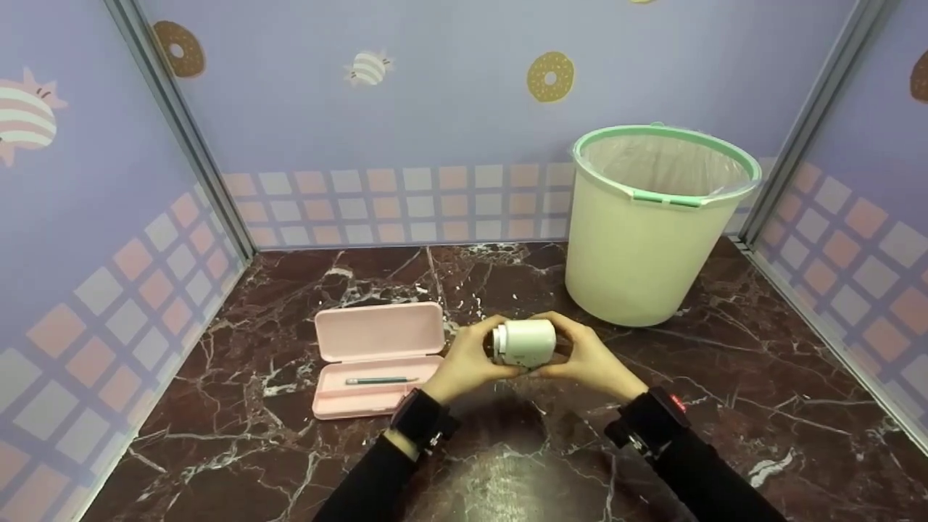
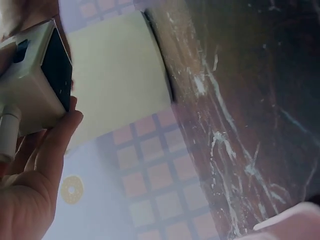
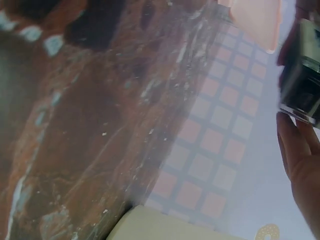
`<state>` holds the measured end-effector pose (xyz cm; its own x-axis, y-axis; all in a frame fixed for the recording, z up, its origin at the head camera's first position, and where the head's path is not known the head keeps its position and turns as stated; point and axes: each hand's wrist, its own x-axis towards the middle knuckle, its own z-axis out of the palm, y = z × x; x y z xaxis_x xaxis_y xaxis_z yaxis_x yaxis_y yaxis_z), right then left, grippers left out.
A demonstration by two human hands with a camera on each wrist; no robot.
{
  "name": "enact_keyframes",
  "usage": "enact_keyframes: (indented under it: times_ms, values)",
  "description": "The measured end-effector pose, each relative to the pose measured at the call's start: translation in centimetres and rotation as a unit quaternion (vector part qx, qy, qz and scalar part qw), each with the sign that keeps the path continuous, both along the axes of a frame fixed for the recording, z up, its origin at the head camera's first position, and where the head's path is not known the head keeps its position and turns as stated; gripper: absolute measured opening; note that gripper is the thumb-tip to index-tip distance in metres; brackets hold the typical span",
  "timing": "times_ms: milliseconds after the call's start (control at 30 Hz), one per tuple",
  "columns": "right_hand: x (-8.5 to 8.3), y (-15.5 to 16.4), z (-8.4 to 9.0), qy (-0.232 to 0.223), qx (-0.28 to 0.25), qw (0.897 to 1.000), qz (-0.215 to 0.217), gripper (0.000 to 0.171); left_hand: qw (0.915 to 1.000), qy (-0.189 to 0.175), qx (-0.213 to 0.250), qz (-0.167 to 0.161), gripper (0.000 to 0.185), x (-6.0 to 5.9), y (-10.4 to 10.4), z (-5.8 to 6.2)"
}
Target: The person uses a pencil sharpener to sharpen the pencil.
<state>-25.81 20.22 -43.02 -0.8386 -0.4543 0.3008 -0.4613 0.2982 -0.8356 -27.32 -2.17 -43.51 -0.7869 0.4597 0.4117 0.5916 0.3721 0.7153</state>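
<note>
Both hands hold a pale green, box-like pencil sharpener [image 1: 528,342] above the table, tipped so that its white round knob points left. My left hand [image 1: 465,362] grips the knob side, thumb below and fingers above. From the opposite side my right hand [image 1: 589,361] grips it between thumb and fingers. A dark panel shows on the sharpener [image 2: 37,82] in the left wrist view and on the sharpener [image 3: 304,85] in the right wrist view. Left of the hands lies an opened pink pencil case [image 1: 380,333] with a pencil [image 1: 380,380] inside.
A tall pale bin [image 1: 638,254] with a green rim and clear liner stands at the back right. Small white specks lie on the dark marbled table [image 1: 239,449] behind the hands. Patterned walls [image 1: 449,94] enclose the back and both sides.
</note>
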Motion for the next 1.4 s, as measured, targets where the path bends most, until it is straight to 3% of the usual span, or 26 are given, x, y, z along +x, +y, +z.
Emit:
enact_keyframes:
  times_ms: [200,567,767,900,1067,1200,1300,1400]
  values:
    - [0.0,-0.2,-0.2,0.025,0.015,0.999,-0.015,0.055,0.9994,-0.027,-0.021,-0.005,0.057,0.1,0.3,-0.4]
    - [-0.7,-0.8,-1.3,0.054,0.058,0.996,-0.031,0.052,0.9976,-0.047,-0.05,0.002,0.068,0.0,0.1,-1.0]
    - [-1.1,-0.6,-2.5,0.05,0.086,0.994,-0.035,0.05,0.9971,-0.047,-0.059,-0.007,0.082,0.0,0.1,-1.0]
    - [-1.4,-0.3,-3.1,0.039,0.096,0.994,-0.034,0.051,0.9973,-0.042,-0.058,-0.013,0.078,0.0,0.3,-0.9]
    - [-1.8,-0.2,-3.3,0.043,0.125,0.99,-0.049,0.055,0.9975,-0.002,-0.071,-0.003,0.066,-0.1,0.2,-0.9]
    - [-2.2,-0.3,-3.2,0.048,0.143,0.988,-0.047,0.056,0.9933,0.047,-0.101,0.03,0.059,0.5,-0.3,-0.7]
    - [-2.1,-0.2,-2.8,0.049,0.148,0.987,-0.036,0.059,0.9833,0.081,-0.15,0.062,0.059,1.5,-1.1,-0.9]
    - [-1.7,0.3,-2.2,0.044,0.135,0.989,-0.036,0.056,0.968,0.113,-0.208,0.085,0.06,2.5,-2.1,-1.3]
